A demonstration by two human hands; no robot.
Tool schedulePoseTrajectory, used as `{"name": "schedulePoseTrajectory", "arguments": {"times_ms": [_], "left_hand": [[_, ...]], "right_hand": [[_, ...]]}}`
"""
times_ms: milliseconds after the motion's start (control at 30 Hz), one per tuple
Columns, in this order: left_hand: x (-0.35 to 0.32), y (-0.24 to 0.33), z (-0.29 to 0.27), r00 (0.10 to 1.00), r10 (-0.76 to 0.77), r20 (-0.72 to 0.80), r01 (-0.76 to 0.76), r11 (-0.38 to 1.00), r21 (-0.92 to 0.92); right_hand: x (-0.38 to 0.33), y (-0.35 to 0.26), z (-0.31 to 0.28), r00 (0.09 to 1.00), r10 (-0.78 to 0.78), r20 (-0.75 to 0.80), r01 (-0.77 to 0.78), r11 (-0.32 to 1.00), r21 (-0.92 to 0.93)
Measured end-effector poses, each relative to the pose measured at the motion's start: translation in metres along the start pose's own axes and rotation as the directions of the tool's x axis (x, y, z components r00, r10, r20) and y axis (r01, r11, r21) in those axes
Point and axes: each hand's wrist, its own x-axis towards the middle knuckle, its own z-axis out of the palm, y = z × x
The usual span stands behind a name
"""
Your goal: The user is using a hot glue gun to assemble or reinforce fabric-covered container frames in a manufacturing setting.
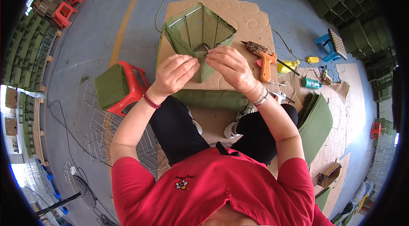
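Observation:
On the cardboard-topped table in front of me stands a green fabric basket (198,30) with a wire frame, its mouth facing up and one metal rod showing along the far left rim. My left hand (177,73) is closed in a pinch at the near rim of the basket. Just across from it, my right hand (232,67) also pinches the near rim, the fingertips of both hands only a little apart. A fold of green fabric hangs down below the fingers. Right of the basket lies an orange glue gun (266,65) with a dark, crusted nozzle end.
Green fabric panels (111,86) lie on a red stool (134,83) at left, beside wire frames (102,136). More green panels (317,119) lean at my right. A yellow bottle (288,67), a teal bottle (311,83) and a blue stool (329,47) stand beyond. Cables cross the floor.

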Motion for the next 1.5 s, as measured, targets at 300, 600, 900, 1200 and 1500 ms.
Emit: {"name": "schedulePoseTrajectory", "arguments": {"times_ms": [300, 600, 900, 1200, 1500], "left_hand": [[0.002, 0.000, 0.005, 1.000, -0.006, 0.024, 0.005, 0.999, 0.044], [0.022, 0.001, -0.005, 0.966, -0.168, 0.197, 0.208, 0.956, -0.208], [0.063, 0.020, 0.020, 0.893, -0.385, 0.233, 0.442, 0.848, -0.294], [0.052, -0.004, -0.015, 0.902, -0.405, -0.153, 0.386, 0.912, -0.137], [-0.001, -0.005, -0.006, 0.995, -0.087, -0.038, 0.088, 0.996, 0.001]], "right_hand": [[0.008, -0.001, 0.017, 0.993, 0.119, -0.021, -0.118, 0.993, 0.026], [0.022, 0.023, 0.005, 0.949, -0.074, 0.305, 0.029, 0.988, 0.150], [0.045, 0.055, -0.033, 0.815, -0.159, 0.558, 0.115, 0.987, 0.113], [-0.004, 0.036, -0.037, 0.956, 0.002, 0.293, 0.022, 0.997, -0.080], [-0.007, -0.024, 0.014, 0.981, 0.155, -0.116, -0.167, 0.980, -0.105]]}}
